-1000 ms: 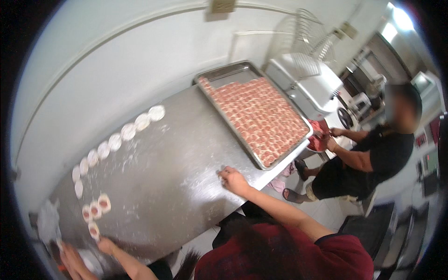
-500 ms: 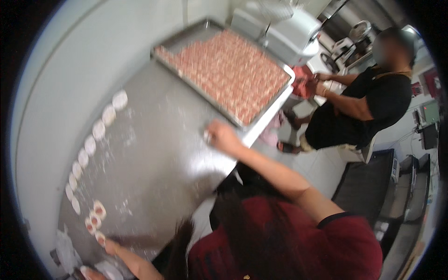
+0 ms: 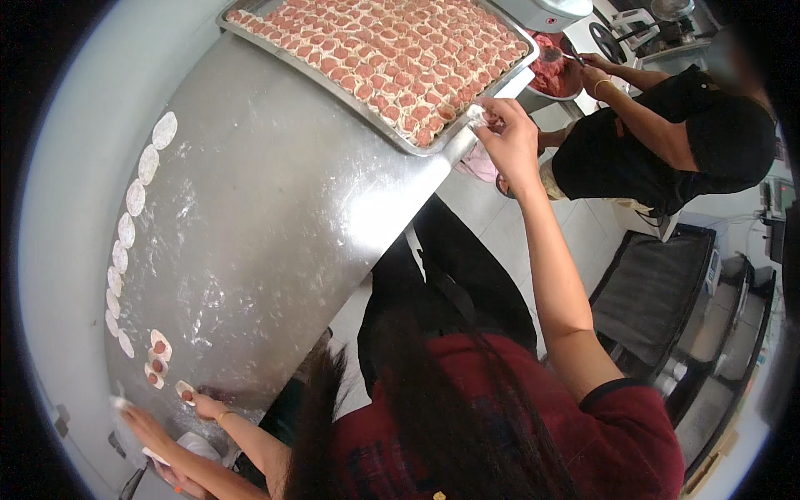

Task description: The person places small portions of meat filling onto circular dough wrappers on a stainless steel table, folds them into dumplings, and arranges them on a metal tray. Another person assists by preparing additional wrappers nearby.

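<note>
At the near right corner of the metal tray [image 3: 223, 18], my right hand [image 3: 510, 137] is closed, with a small white piece of dough [image 3: 476, 115] between thumb and fingers. Close rows of open-topped dumplings [image 3: 383, 54], meat showing in their dough, cover most of the tray. At the lower left, my left hand [image 3: 205, 406], below a thin bracelet, pinches the edge of a dough wrapper [image 3: 182, 386] topped with a ball of meat. Just beyond it lie several more meat-topped wrappers [image 3: 161, 343]. A curved row of plain wrappers [image 3: 135, 198] runs along the wall side.
Another person's arm [image 3: 152, 433] reaches in at the lower left, beside a white bag [image 3: 196, 446]. The steel table [image 3: 275, 183] has flour on it. At the right, a person in black [image 3: 633, 154] works at a bowl of red meat [image 3: 557, 73]. A white machine [image 3: 550, 10] stands behind the tray.
My right hand has gone from above the table to the tray's corner with the dough piece. My left hand's wrapper lies farther from the others. Another person's hand has reached farther in.
</note>
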A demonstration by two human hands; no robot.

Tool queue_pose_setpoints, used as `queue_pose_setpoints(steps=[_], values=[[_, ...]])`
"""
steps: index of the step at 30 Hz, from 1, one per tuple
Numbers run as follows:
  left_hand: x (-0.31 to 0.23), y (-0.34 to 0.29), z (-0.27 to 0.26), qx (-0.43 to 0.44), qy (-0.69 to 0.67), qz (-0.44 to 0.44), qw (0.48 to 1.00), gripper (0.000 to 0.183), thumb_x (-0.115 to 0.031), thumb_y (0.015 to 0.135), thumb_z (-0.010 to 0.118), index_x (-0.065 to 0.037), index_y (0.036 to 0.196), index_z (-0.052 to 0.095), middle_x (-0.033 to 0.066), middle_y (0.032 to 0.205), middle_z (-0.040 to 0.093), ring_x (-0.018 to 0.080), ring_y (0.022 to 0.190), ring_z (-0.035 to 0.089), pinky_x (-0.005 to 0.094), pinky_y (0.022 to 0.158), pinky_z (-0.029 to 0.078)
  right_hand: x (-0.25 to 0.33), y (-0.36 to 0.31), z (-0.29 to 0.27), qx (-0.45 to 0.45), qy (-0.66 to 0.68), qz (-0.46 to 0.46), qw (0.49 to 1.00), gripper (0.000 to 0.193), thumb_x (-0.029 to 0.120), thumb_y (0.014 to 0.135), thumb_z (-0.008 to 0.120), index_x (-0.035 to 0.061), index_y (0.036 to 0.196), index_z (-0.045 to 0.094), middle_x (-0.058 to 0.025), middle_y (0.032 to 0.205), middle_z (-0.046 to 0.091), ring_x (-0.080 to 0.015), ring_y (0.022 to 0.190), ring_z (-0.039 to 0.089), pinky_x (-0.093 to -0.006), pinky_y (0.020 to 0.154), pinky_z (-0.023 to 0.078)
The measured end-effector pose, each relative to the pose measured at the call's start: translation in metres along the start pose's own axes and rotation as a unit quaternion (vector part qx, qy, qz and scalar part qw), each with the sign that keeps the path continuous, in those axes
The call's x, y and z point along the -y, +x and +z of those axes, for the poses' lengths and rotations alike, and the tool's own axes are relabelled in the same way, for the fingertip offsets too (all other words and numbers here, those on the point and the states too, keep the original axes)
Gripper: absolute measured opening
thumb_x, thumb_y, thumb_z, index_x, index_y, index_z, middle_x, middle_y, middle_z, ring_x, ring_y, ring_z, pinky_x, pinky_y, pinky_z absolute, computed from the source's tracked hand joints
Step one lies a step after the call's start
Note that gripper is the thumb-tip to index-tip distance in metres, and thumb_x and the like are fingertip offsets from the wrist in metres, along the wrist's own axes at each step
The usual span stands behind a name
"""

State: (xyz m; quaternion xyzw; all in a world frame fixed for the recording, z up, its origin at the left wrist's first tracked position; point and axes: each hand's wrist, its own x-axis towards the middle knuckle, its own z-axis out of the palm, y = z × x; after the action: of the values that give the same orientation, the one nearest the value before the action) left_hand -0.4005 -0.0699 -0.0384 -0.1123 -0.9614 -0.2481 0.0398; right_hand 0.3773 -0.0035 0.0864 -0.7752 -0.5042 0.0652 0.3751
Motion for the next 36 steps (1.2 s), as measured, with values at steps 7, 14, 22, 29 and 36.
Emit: queue_pose_setpoints(steps=[7,14,22,29,36], values=[[-0.024,-0.065,-0.007,0.04,0.043,0.006,0.998,0.061,-0.046,0.077,0.061,0.012,0.094,0.065,0.0258,0.094,0.065,0.0391,0.091,0.062,0.0432,0.082,0.047,-0.006,0.023,-0.007,-0.006,0.025,-0.002,1.0,0.035,-0.003,0.067,0.064,0.003,0.102,0.065,-0.0105,0.09,0.061,-0.0195,0.078,0.063,-0.0299,0.071,0.054],[-0.026,-0.123,-0.002,0.057,-0.024,0.09,0.994,0.051,-0.039,0.078,0.061,0.009,0.094,0.066,0.0223,0.093,0.067,0.0368,0.086,0.063,0.0429,0.079,0.047,-0.02,0.055,0.002,-0.034,0.031,-0.03,0.998,0.036,-0.002,0.068,0.064,0.0048,0.102,0.065,-0.0092,0.09,0.06,-0.0203,0.078,0.062,-0.0298,0.072,0.052],[-0.036,-0.158,-0.013,0.138,-0.022,0.126,0.982,0.045,-0.036,0.079,0.062,0.009,0.088,0.065,0.0169,0.08,0.067,0.0279,0.071,0.06,0.04,0.069,0.045,-0.048,0.055,0.0,-0.018,0.044,-0.005,0.999,0.031,0.0,0.067,0.062,0.0038,0.097,0.065,-0.0099,0.083,0.056,-0.0245,0.075,0.06,-0.0318,0.068,0.05],[-0.062,-0.241,0.002,0.187,-0.171,0.11,0.961,0.032,-0.024,0.08,0.064,0.007,0.086,0.063,0.0147,0.076,0.064,0.0225,0.068,0.056,0.0366,0.068,0.045,-0.041,0.125,0.007,0.07,0.116,-0.039,0.99,0.037,-0.004,0.067,0.061,-0.0002,0.103,0.064,-0.0099,0.094,0.061,-0.0176,0.077,0.061,-0.0276,0.07,0.052],[-0.143,-0.408,-0.014,0.228,-0.191,0.243,0.923,0.014,-0.01,0.076,0.064,0.001,0.078,0.056,0.0119,0.072,0.057,0.0223,0.066,0.053,0.0353,0.063,0.043,-0.018,0.274,0.067,0.134,0.124,-0.162,0.97,0.034,0.009,0.064,0.068,0.0086,0.098,0.068,-0.0116,0.088,0.065,-0.0281,0.079,0.062,-0.0353,0.074,0.049]])
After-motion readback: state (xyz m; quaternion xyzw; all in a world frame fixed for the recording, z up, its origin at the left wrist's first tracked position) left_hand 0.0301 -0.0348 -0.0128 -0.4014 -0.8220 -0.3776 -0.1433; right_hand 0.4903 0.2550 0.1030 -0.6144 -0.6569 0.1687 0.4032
